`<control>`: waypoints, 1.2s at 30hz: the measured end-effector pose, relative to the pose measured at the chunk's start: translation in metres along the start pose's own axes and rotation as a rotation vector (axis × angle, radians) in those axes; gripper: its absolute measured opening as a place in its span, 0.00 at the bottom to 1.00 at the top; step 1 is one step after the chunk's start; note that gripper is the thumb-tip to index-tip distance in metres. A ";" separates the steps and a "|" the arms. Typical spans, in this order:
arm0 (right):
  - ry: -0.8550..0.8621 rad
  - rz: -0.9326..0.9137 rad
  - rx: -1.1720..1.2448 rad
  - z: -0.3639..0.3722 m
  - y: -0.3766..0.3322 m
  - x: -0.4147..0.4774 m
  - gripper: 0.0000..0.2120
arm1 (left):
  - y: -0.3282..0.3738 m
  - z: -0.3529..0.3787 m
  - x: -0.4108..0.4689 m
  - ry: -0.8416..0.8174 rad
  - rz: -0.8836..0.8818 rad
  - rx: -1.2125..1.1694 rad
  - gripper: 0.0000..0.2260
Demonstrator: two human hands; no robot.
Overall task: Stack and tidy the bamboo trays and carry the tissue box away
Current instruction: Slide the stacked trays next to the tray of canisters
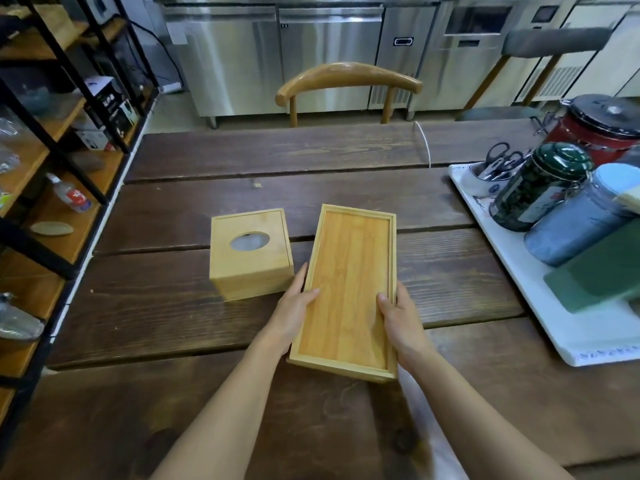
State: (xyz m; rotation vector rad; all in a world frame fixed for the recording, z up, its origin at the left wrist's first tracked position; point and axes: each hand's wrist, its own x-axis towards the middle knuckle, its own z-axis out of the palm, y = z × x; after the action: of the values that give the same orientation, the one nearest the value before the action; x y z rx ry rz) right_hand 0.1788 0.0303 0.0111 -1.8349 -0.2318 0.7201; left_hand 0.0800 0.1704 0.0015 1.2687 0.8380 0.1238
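Observation:
A long rectangular bamboo tray (349, 268) lies lengthwise in the middle of the dark wooden table (242, 168). It looks thick at its near end, as if trays are stacked, but I cannot tell how many. My left hand (294, 310) grips its left rim with the thumb over the edge. My right hand (403, 323) grips the right rim the same way. A square bamboo tissue box (249, 252) with an oval opening on top stands just left of the tray, apart from both hands.
A white tray (540, 306) at the right table edge carries several jars, a green block and a cup of scissors. A wooden chair (346, 77) stands at the far side. Black-framed wooden shelves (52, 168) run along the left. Steel cabinets line the back.

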 end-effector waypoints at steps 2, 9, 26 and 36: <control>-0.007 -0.013 -0.013 -0.005 -0.002 0.002 0.20 | -0.002 0.006 0.001 0.002 0.005 -0.020 0.23; -0.033 0.023 -0.125 -0.074 -0.001 0.023 0.19 | -0.011 0.074 0.010 0.001 0.044 -0.007 0.22; 0.062 0.054 -0.440 -0.213 -0.008 0.084 0.13 | -0.004 0.227 0.040 -0.033 0.038 -0.054 0.30; 0.130 -0.084 -0.509 -0.217 -0.004 0.088 0.10 | -0.005 0.232 0.040 0.025 0.054 -0.032 0.30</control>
State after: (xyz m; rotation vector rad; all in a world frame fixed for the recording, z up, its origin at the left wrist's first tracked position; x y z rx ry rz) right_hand 0.3747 -0.0963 0.0295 -2.3286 -0.4340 0.5079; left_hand 0.2487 0.0063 -0.0104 1.2623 0.8200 0.1958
